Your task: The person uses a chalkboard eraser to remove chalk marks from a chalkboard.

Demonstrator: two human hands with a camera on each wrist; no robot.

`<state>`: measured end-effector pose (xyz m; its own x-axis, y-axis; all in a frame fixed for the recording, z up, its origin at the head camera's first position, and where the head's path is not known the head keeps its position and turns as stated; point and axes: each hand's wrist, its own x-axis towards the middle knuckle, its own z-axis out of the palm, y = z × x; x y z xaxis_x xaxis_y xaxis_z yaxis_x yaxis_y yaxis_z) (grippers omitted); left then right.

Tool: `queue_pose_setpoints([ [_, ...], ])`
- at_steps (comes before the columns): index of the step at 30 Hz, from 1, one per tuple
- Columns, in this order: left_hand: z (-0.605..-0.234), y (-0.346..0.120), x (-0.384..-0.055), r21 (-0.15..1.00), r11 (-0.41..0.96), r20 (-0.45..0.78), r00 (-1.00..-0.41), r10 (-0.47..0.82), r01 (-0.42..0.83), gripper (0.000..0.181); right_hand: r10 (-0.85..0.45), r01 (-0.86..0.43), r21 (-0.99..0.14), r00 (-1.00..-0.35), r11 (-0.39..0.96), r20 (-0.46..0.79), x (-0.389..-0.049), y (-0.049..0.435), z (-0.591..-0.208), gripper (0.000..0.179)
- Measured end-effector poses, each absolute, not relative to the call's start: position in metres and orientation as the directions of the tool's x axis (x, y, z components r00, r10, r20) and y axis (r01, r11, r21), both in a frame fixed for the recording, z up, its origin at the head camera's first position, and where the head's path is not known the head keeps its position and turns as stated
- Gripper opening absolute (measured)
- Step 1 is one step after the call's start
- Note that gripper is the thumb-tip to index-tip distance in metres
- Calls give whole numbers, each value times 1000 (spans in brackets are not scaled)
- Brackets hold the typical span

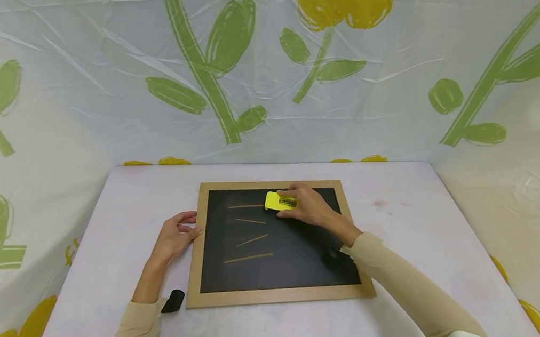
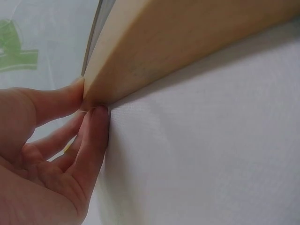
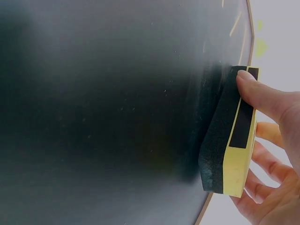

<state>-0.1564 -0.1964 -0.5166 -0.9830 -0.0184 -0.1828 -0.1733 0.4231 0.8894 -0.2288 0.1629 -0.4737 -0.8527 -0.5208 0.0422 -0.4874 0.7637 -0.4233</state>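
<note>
A chalkboard [image 1: 278, 264] with a light wooden frame lies flat on the table. Several short orange-brown lines [image 1: 249, 257] mark its left half. My right hand [image 1: 308, 203] grips a yellow eraser [image 1: 277, 201] near the board's top, beside the right end of the uppermost line. In the right wrist view the eraser's dark felt pad [image 3: 215, 154] faces the board, the thumb on one side and fingers on the other. At the left edge my left hand [image 1: 173, 237] pinches the wooden frame [image 2: 140, 51], thumb on it and a fingertip low against its edge.
The board rests on a pale, cloth-covered table [image 1: 414, 220]. Flower-printed sheets [image 1: 262, 83] hang behind it and at both sides. A black band-like piece [image 1: 173, 301] sits by the left sleeve, close to the board's lower left corner.
</note>
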Motion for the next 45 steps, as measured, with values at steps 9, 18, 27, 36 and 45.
queue_pose_setpoints([
  [9, -517, -196, -157, 889, 424, -181, -983, -15, -170, 51, -552, -523, -421, -831, 741, 61, -233, 152, -474, 66],
  [18, -517, -195, -157, 888, 424, -192, -981, -14, -180, 51, -567, -532, -433, -822, 728, 56, -235, 136, -475, 67],
  [27, -518, -198, -156, 889, 423, -186, -982, -17, -176, 51, -590, -542, -435, -807, 719, 31, -239, 117, -474, 66],
  [36, -516, -198, -156, 885, 432, -186, -982, -19, -176, 51, -625, -586, -430, -778, 687, 62, -240, 97, -473, 65],
  [45, -515, -195, -156, 879, 438, -200, -979, -26, -191, 51, -651, -617, -406, -756, 674, 68, -241, 75, -473, 65],
])
